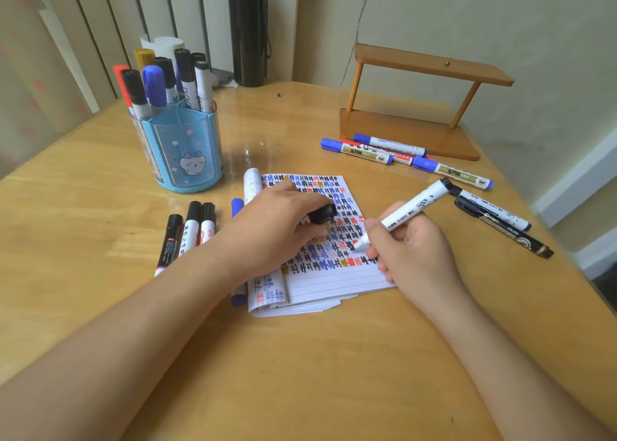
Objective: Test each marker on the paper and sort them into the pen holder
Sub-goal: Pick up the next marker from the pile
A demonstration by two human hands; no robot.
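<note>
The step in hand is the test stroke. The right hand (410,250) grips a white marker (414,207) in a writing hold, fingers curled round the barrel, its tip down on the paper (334,280) near the lowest row of marks, and it looks to be touching. The left hand (270,230) rests on the sheet and pinches the black cap (322,214) between thumb and fingers, which also pins the pad to the table (300,374).

The page is nearly filled with black, blue, red and gold marks; only the ruled lines at the bottom are bare.

Next, by my reading: lift the tip, check for ink, then bring cap and marker together – a two-handed push – and carry it to the holder (187,153) at the far left, which already stands full of markers (which compartment suits this one I cannot tell).

More markers lie loose – three (190,237) left of the pad, a blue one (237,207) at its edge, several (400,151) by the wooden stand (430,70), two black (500,223) at the right – so the task seems well short of done.
</note>
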